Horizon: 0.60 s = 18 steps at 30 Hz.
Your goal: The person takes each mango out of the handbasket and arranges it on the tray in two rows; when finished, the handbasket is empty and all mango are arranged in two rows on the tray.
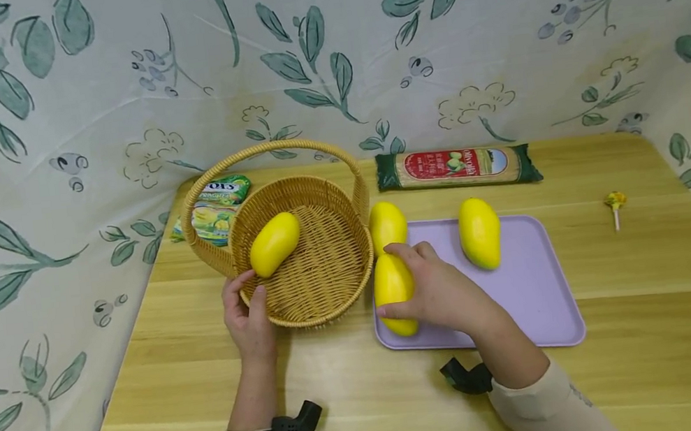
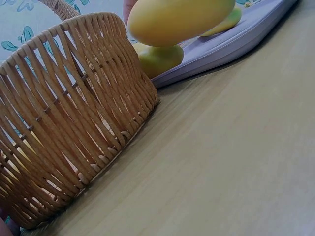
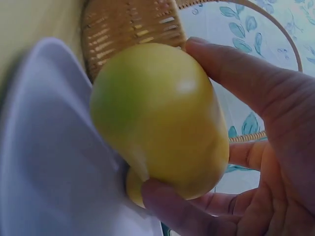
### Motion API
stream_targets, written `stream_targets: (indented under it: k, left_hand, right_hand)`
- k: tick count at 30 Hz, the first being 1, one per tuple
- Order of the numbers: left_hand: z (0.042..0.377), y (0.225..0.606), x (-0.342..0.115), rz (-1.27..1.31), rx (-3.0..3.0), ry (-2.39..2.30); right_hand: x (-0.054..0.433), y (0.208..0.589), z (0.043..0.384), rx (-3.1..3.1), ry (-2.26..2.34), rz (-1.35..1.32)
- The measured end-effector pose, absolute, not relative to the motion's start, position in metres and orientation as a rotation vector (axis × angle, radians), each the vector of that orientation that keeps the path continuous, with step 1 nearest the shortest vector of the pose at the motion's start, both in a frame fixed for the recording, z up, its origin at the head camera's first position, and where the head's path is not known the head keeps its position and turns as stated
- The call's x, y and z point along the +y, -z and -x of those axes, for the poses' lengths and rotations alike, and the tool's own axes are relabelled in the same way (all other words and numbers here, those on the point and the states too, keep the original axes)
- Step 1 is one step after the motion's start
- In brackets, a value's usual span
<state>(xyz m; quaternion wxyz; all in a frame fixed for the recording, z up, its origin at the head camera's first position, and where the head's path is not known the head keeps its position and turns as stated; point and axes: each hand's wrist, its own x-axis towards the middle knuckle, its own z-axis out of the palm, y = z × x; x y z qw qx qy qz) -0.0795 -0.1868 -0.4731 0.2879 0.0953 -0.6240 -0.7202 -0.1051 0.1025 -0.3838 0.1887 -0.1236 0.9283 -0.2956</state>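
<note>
Yellow mango [image 1: 394, 287] is gripped between thumb and fingers of right hand [image 1: 438, 286], held up over left side of lilac tray [image 1: 537, 294]. Near-left rim of wicker basket [image 1: 326, 274] is pinched by left hand [image 1: 252, 330]. One mango in basket [image 1: 275, 244] is seen at its left; another [image 1: 480, 233] is carried by tray.

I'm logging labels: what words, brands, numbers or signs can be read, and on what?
"olivoila": long pack, white on red.
Other print on that pack: too small to read.
Green packet: lettering blurred, partly hidden, not surely readable.
Right sleeve: small marks, too blurred to tell.
</note>
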Motion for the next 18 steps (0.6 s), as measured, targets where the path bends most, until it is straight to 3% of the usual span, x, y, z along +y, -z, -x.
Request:
stream_targets:
  k: [18]
  left_hand:
    - [0.081,0.473,-0.186,-0.265,-1.667,1.915]
  right_hand:
    - [0.097,0.396,0.092,2.667,0.787,0.426]
